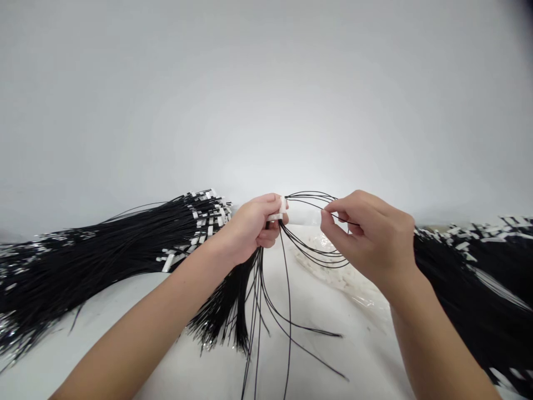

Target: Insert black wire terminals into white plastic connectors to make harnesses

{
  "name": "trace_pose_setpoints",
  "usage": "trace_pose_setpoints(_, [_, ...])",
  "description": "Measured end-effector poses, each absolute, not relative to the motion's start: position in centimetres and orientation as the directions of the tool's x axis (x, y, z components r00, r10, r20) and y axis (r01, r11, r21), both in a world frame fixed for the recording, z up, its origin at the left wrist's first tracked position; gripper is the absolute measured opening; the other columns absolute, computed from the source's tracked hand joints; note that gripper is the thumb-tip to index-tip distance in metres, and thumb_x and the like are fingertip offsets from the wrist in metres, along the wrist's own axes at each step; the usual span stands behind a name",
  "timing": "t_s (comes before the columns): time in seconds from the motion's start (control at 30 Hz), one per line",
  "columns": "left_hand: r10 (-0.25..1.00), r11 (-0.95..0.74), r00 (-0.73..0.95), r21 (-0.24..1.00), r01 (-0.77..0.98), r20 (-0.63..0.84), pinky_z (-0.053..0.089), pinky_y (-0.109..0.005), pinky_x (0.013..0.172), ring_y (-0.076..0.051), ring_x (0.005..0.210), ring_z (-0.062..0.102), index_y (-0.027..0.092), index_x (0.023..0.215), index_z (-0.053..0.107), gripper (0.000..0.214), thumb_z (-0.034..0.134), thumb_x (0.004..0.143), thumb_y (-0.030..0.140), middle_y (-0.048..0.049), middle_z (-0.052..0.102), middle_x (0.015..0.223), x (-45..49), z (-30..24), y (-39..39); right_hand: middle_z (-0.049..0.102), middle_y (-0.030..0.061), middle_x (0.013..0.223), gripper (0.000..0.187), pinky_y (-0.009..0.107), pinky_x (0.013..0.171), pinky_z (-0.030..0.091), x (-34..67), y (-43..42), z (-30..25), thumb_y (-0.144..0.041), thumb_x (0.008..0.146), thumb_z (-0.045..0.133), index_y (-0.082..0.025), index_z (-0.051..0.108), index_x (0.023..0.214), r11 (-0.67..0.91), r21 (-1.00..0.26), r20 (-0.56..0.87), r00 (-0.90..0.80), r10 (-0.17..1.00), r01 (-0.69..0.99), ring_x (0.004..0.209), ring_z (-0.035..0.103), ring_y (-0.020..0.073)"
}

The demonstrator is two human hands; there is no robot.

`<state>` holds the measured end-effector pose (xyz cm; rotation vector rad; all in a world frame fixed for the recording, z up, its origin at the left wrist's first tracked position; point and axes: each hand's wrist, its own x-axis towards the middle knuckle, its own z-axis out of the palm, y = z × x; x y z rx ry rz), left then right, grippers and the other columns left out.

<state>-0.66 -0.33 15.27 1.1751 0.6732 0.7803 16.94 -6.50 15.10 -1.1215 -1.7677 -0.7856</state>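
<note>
Near the middle, my left hand (258,225) is closed around small white connectors (276,217) with thin black wires running from them. To its right, my right hand (372,236) pinches at black wires (310,194) with thumb and forefinger. Between the two hands these wires bow out in a loop, one group above and another below. More loose black wires (289,300) hang from under my left hand toward the front. How many connectors sit inside the left palm is hidden by the fingers.
A thick pile of black wires (116,244) with white connectors lies at left. A shorter bundle (229,305) hangs below my left forearm. More black wires (470,300) lie at right. A clear plastic bag (333,272) of small whitish pieces rests behind the wires. A pale wall (266,94) stands behind.
</note>
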Motion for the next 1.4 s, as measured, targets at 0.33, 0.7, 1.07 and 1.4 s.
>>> trace_pose_setpoints(0.33, [0.816, 0.206, 0.574, 0.962, -0.179, -0.068, 0.01, -0.016, 0.037, 0.0, 0.038, 0.024, 0.017, 0.072, 0.044, 0.012, 0.047, 0.078, 0.026, 0.0012, 0.044, 0.068, -0.6, 15.4, -0.3, 0.044, -0.0054, 0.057, 0.005, 0.018, 0.043, 0.027, 16.9, -6.5, 15.2, -0.014, 0.071, 0.057, -0.018, 0.057, 0.067, 0.403, 0.07, 0.911, -0.223, 0.346, 0.913, 0.048, 0.034, 0.0035])
trace_pose_setpoints(0.7, [0.805, 0.244, 0.587, 0.95, -0.195, -0.086, 0.011, -0.015, 0.037, 0.0, 0.037, 0.024, 0.017, 0.073, 0.045, 0.011, 0.048, 0.077, 0.026, 0.0016, 0.043, 0.068, -0.6, 15.4, -0.3, 0.043, -0.0049, 0.056, 0.006, 0.019, 0.044, 0.028, 17.0, -6.8, 15.4, -0.014, 0.072, 0.057, -0.017, 0.056, 0.067, 0.438, 0.03, 0.885, -0.227, 0.406, 0.898, 0.05, 0.037, 0.0041])
trace_pose_setpoints(1.07, [0.804, 0.143, 0.593, 0.98, -0.14, -0.032, 0.009, -0.017, 0.037, 0.0, 0.038, 0.021, 0.017, 0.072, 0.044, 0.012, 0.048, 0.077, 0.028, 0.0005, 0.045, 0.067, -0.6, 15.0, -0.1, 0.048, -0.0036, 0.063, 0.003, 0.02, 0.049, 0.03, 17.5, -7.0, 15.8, -0.018, 0.077, 0.053, -0.019, 0.054, 0.074, 0.402, -0.015, 0.818, -0.22, 0.532, 0.916, 0.051, 0.036, 0.0057])
trace_pose_setpoints(1.4, [0.841, 0.008, 0.54, 1.0, -0.006, -0.004, 0.01, -0.018, 0.038, -0.002, 0.04, 0.024, 0.018, 0.07, 0.041, 0.016, 0.045, 0.08, 0.03, 0.0005, 0.042, 0.065, 0.0, 15.0, -0.4, 0.057, -0.0026, 0.072, 0.01, 0.021, 0.051, 0.031, 17.7, -6.5, 15.2, -0.024, 0.081, 0.049, -0.021, 0.057, 0.087, 0.415, -0.032, 0.739, -0.258, 0.622, 0.909, 0.048, 0.036, 0.0058])
